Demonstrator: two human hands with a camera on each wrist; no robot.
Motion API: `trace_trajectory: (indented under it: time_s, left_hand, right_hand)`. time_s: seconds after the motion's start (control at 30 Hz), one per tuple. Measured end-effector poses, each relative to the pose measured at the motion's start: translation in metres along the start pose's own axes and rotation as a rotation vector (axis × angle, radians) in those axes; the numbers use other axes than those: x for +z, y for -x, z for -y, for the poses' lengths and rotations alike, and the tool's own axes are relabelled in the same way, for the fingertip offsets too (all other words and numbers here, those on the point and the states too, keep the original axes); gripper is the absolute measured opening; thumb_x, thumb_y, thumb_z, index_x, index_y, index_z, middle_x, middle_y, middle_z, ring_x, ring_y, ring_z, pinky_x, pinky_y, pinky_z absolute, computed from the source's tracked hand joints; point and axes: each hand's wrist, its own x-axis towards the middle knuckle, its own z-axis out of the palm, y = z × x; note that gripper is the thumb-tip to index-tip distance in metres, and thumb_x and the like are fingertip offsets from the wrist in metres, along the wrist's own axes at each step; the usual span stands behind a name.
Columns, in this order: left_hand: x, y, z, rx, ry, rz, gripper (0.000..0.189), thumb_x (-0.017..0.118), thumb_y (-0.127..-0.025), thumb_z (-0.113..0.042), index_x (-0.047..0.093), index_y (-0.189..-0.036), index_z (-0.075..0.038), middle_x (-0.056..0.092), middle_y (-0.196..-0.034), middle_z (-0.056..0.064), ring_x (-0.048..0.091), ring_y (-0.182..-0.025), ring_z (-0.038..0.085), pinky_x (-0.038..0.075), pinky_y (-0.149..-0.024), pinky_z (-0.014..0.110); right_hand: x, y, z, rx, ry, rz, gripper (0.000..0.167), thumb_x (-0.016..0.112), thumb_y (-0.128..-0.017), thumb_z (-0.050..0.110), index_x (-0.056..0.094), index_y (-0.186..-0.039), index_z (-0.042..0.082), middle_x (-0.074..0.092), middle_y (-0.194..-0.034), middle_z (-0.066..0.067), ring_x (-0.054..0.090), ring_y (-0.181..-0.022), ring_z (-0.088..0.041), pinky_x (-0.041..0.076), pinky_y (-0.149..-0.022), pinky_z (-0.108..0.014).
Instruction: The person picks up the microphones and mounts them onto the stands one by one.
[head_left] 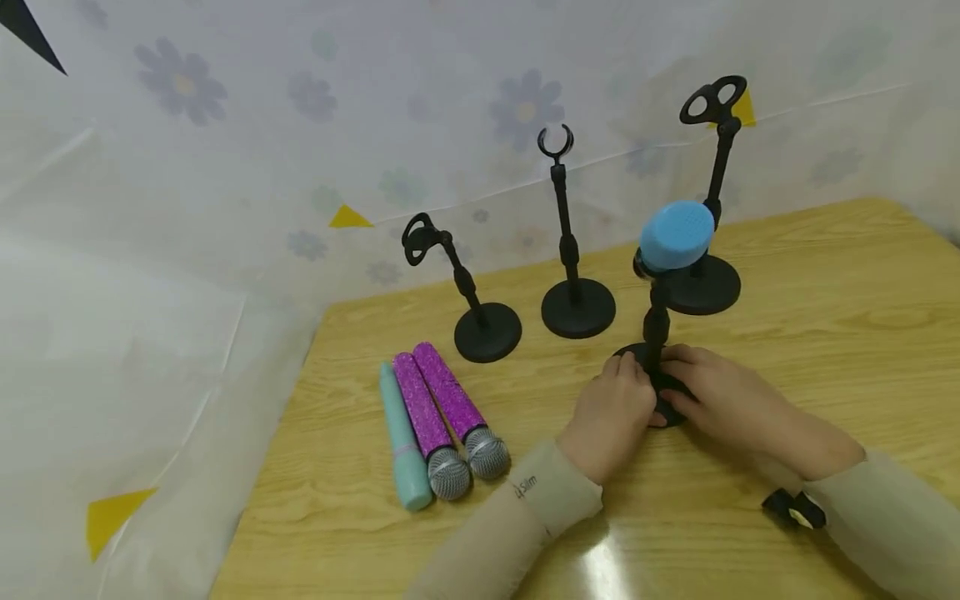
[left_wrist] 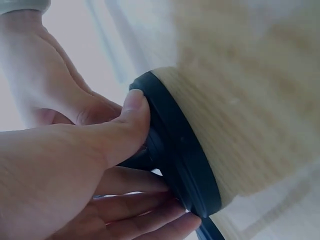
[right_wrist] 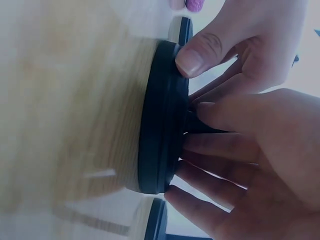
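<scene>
A black tabletop microphone stand [head_left: 656, 323] stands on the table with a light blue microphone [head_left: 677, 235] tilted in its clip, head toward me. My left hand [head_left: 611, 412] grips the left side of its round base [left_wrist: 180, 150], thumb on the near rim and fingers around the far part. From the right, my right hand [head_left: 738, 400] holds the same base; its thumb [right_wrist: 215, 115] lies close to the pole, and its fingertips touch the base edge. Both hands nearly meet at the pole. The base appears to rest flat on the wood.
Three more black stands, left [head_left: 487, 332], middle [head_left: 577, 308] and right [head_left: 705, 285], hold no microphone. Two glittery purple microphones [head_left: 450, 387] and a mint green one [head_left: 405, 442] lie at the left of the wooden table [head_left: 322, 542]. A flowered sheet [head_left: 420, 100] hangs behind.
</scene>
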Motion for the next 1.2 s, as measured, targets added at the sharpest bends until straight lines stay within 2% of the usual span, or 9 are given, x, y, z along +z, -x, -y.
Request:
trace_trajectory:
  time_s: [0.1, 0.23, 0.47, 0.63, 0.8, 1.03, 1.1, 1.2]
  left_hand:
    - [0.001, -0.012, 0.004, -0.010, 0.042, 0.058, 0.062, 0.056, -0.091, -0.060, 0.071, -0.122, -0.008, 0.067, -0.104, 0.000, 0.063, -0.089, 0.009, 0.058, -0.068, 0.014]
    - [0.004, -0.027, 0.008, -0.012, 0.092, 0.111, 0.056, 0.057, -0.091, -0.058, 0.072, -0.119, -0.012, 0.067, -0.102, -0.001, 0.062, -0.088, 0.009, 0.058, -0.072, 0.016]
    - [0.011, -0.054, 0.013, 0.001, 0.112, 0.157, 0.047, 0.057, -0.091, -0.058, 0.076, -0.113, -0.021, 0.068, -0.102, -0.004, 0.062, -0.092, 0.009, 0.055, -0.087, 0.017]
    - [0.016, -0.067, 0.015, -0.047, 0.141, 0.211, 0.049, 0.055, -0.092, -0.058, 0.075, -0.117, -0.020, 0.069, -0.108, -0.002, 0.064, -0.096, 0.012, 0.057, -0.088, 0.019]
    - [0.016, -0.073, 0.016, -0.075, 0.183, 0.247, 0.046, 0.055, -0.093, -0.056, 0.075, -0.117, -0.022, 0.068, -0.113, -0.001, 0.064, -0.099, 0.014, 0.057, -0.087, 0.019]
    - [0.020, -0.069, 0.014, -0.044, 0.137, 0.180, 0.044, 0.054, -0.092, -0.057, 0.077, -0.111, -0.024, 0.070, -0.107, -0.002, 0.065, -0.096, 0.012, 0.057, -0.088, 0.019]
    - [0.021, -0.066, 0.012, -0.050, 0.129, 0.173, 0.045, 0.054, -0.092, -0.057, 0.077, -0.112, -0.023, 0.070, -0.106, -0.002, 0.066, -0.095, 0.012, 0.057, -0.087, 0.019]
    - [0.021, -0.064, 0.011, -0.061, 0.132, 0.175, 0.046, 0.054, -0.092, -0.058, 0.077, -0.112, -0.022, 0.070, -0.106, -0.001, 0.066, -0.094, 0.012, 0.058, -0.085, 0.020]
  right_hand:
    - [-0.002, -0.010, -0.006, 0.043, -0.020, 0.023, 0.028, 0.071, -0.091, 0.008, 0.069, -0.115, -0.007, 0.065, -0.122, -0.025, 0.066, -0.108, -0.043, 0.056, -0.088, -0.056]
    - [-0.003, -0.022, -0.018, 0.073, -0.055, 0.045, 0.026, 0.067, -0.094, 0.006, 0.069, -0.115, -0.009, 0.063, -0.123, -0.028, 0.065, -0.109, -0.045, 0.055, -0.090, -0.058]
    - [-0.005, -0.036, -0.037, 0.100, -0.064, 0.052, 0.027, 0.064, -0.095, 0.005, 0.067, -0.118, -0.010, 0.061, -0.126, -0.029, 0.066, -0.108, -0.045, 0.054, -0.090, -0.058]
    - [-0.006, -0.045, -0.045, 0.114, -0.069, 0.083, 0.032, 0.062, -0.097, 0.005, 0.062, -0.123, -0.015, 0.056, -0.132, -0.034, 0.062, -0.114, -0.050, 0.052, -0.094, -0.061]
    - [-0.008, -0.050, -0.052, 0.119, -0.052, 0.110, 0.035, 0.060, -0.098, 0.005, 0.058, -0.126, -0.017, 0.051, -0.136, -0.037, 0.058, -0.118, -0.053, 0.050, -0.097, -0.062]
    - [-0.008, -0.046, -0.057, 0.079, 0.066, 0.112, 0.039, 0.061, -0.097, 0.006, 0.056, -0.129, -0.017, 0.052, -0.135, -0.036, 0.060, -0.117, -0.051, 0.052, -0.095, -0.060]
    - [-0.008, -0.045, -0.058, 0.084, 0.080, 0.077, 0.038, 0.062, -0.096, 0.006, 0.058, -0.127, -0.016, 0.055, -0.132, -0.035, 0.061, -0.115, -0.049, 0.053, -0.094, -0.060]
    - [-0.012, -0.043, -0.063, 0.114, 0.080, -0.025, 0.033, 0.063, -0.095, 0.005, 0.062, -0.122, -0.013, 0.058, -0.125, -0.033, 0.063, -0.109, -0.048, 0.054, -0.089, -0.060]
